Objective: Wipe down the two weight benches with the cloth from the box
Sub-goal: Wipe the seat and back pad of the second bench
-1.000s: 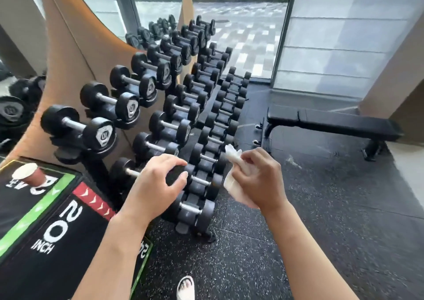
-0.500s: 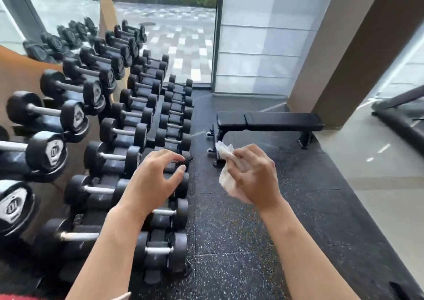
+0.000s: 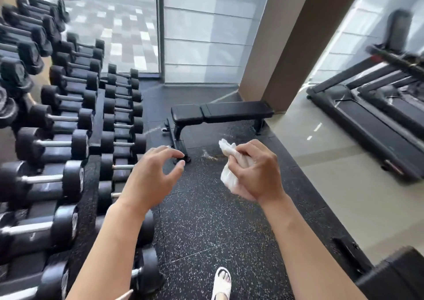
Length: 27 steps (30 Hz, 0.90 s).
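Gripping a crumpled white cloth [image 3: 231,169], the right hand [image 3: 257,173] curls its fingers and thumb round the bunched fabric, with one end poking up past the knuckles and the rest hanging below the palm. Beside it, well apart to the left, the left hand [image 3: 151,175] hovers in the air with loosely bent fingers and holds nothing; thumb and forefinger form an open curve with a gap between them.

Beyond both hands, farther from the person, a black weight bench [image 3: 220,112] stands flat on the dark speckled rubber floor [image 3: 206,231], its foot bar nearest the left hand's fingertips in the view. The cloth is not touching the bench.

To the left of the left hand runs a long rack of black dumbbells [image 3: 68,143] in several tiers. To the right of the right hand, past the edge of the rubber floor, a treadmill [image 3: 371,125] sits on pale tiling. Below the hands, a foot in a white sandal [image 3: 221,283] shows on the floor.
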Motion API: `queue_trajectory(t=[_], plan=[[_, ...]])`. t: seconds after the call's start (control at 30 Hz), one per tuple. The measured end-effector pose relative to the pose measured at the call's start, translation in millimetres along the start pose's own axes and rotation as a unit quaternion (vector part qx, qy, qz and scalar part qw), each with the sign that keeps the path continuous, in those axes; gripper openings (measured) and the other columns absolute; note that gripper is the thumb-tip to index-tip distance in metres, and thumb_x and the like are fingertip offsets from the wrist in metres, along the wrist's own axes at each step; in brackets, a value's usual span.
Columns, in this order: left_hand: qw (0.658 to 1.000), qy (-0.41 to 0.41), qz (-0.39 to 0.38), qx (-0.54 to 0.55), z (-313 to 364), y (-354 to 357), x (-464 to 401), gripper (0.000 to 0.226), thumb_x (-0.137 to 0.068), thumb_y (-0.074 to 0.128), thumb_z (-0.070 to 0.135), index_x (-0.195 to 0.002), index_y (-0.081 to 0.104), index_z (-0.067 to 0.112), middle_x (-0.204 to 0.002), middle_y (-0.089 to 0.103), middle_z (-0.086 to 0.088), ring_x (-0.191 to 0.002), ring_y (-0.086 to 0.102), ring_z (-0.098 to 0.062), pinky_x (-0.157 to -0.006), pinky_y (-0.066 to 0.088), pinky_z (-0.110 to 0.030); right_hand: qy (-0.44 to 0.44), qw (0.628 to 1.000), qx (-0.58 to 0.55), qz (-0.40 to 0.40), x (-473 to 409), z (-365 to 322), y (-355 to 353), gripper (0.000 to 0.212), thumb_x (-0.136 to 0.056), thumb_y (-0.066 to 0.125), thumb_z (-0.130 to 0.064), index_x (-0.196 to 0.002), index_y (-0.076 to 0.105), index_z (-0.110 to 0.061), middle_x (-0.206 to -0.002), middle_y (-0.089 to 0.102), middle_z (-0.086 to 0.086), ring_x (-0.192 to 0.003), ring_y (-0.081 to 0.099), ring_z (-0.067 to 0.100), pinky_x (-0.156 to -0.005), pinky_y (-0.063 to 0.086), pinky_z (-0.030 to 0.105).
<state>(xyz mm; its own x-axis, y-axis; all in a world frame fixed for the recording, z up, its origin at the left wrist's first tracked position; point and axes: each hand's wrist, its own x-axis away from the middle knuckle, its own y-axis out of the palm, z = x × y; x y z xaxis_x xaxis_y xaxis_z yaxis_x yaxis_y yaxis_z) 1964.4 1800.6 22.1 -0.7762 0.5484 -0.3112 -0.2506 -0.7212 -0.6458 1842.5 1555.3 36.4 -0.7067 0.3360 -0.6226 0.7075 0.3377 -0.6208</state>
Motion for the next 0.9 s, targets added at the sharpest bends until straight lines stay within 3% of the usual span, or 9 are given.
queue_trajectory(t=[0.37, 0.57, 0.7, 0.9], plan=[[1.0, 0.004, -0.028, -0.01, 17, 85, -123, 0.015, -0.099, 0.067, 0.029, -0.112, 0.075, 0.027, -0.109, 0.07, 0.019, -0.107, 0.064, -0.004, -0.101, 0.052, -0.032, 0.05, 0.998, -0.031, 0.005, -70, 127, 9, 0.012, -0.081, 0.083, -0.015, -0.09, 0.075, -0.017, -0.09, 0.067, -0.012, -0.081, 0.063, 0.003, -0.074, 0.054, 0.021], [0.999, -0.015, -0.028, -0.031, 32, 128, -203, 0.014, -0.099, 0.068, 0.021, -0.109, 0.076, 0.027, -0.107, 0.072, 0.018, -0.103, 0.067, -0.004, -0.098, 0.056, -0.038, 0.055, 0.995, -0.086, -0.006, -140, 202, 21, 0.012, -0.083, 0.083, -0.017, -0.091, 0.074, -0.019, -0.09, 0.067, -0.013, -0.081, 0.064, 0.003, -0.073, 0.049, 0.012], [0.998, -0.022, -0.014, -0.049, 43, 149, -240, 0.016, -0.1, 0.066, 0.019, -0.111, 0.076, 0.026, -0.105, 0.072, 0.018, -0.1, 0.067, -0.001, -0.095, 0.057, -0.035, 0.039, 0.994, -0.103, -0.027, -173, 242, 29, 0.01, -0.087, 0.081, -0.019, -0.093, 0.074, -0.016, -0.091, 0.066, -0.011, -0.083, 0.064, 0.005, -0.075, 0.053, 0.019], [0.997, -0.035, -0.021, -0.071, 36, 164, -288, 0.016, -0.101, 0.066, 0.024, -0.114, 0.076, 0.027, -0.105, 0.071, 0.018, -0.1, 0.065, 0.004, -0.093, 0.055, -0.027, 0.035, 0.991, -0.129, -0.022, -212, 278, 53, 0.01, -0.092, 0.08, -0.022, -0.097, 0.073, -0.017, -0.093, 0.065, -0.011, -0.083, 0.064, 0.003, -0.075, 0.054, 0.019]])
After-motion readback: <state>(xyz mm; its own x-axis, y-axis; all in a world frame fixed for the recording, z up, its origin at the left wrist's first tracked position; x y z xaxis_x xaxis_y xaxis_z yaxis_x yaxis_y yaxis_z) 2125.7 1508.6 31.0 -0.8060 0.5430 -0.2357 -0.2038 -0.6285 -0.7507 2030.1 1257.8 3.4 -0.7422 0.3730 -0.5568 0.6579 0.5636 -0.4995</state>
